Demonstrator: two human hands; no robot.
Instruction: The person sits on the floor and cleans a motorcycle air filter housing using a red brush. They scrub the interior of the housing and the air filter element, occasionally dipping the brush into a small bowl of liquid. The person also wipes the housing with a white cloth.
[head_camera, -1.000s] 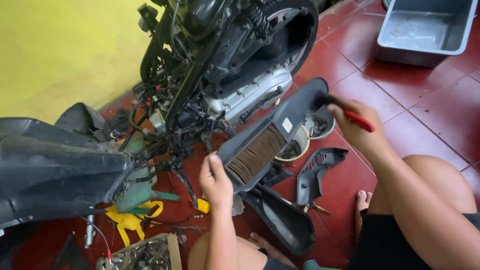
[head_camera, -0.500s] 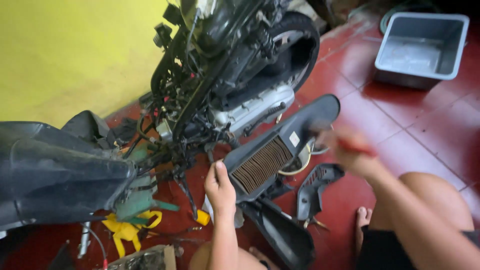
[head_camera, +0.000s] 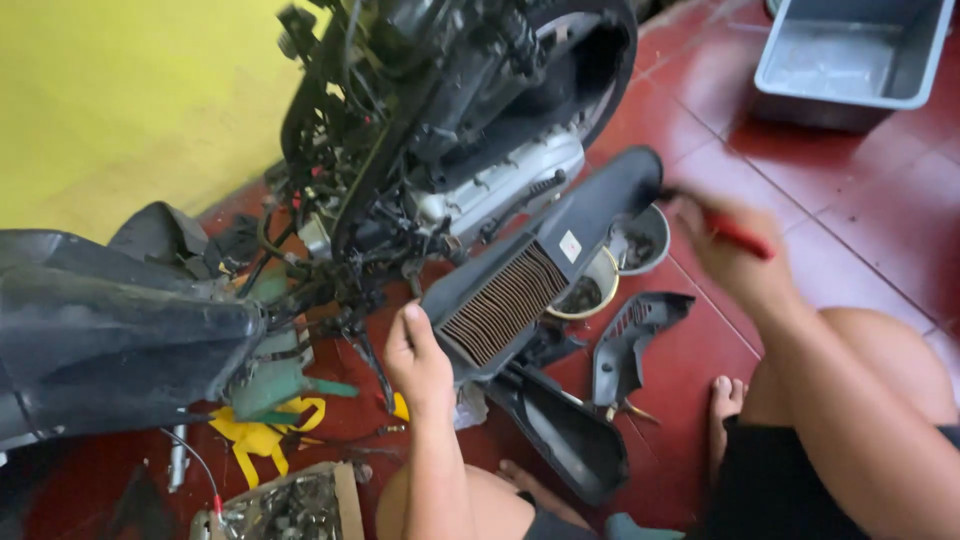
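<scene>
A long black air filter housing (head_camera: 560, 255) with a brown pleated filter panel (head_camera: 503, 303) lies tilted beside a stripped scooter (head_camera: 440, 130). My left hand (head_camera: 420, 362) grips its lower left end. My right hand (head_camera: 738, 258), blurred, holds a red-handled screwdriver (head_camera: 735, 232) whose tip meets the housing's upper right end.
A grey plastic tub (head_camera: 850, 60) stands on the red tiled floor at the back right. Two small bowls (head_camera: 610, 270) with parts sit behind the housing. Black plastic covers (head_camera: 630, 335) lie by my bare foot (head_camera: 722, 410). A black body panel (head_camera: 100, 320) and a yellow strap (head_camera: 260, 432) are at the left.
The view has shifted and my head has moved closer. My right hand with the screwdriver stays at the housing's upper end, moving quickly. My left hand keeps its grip.
</scene>
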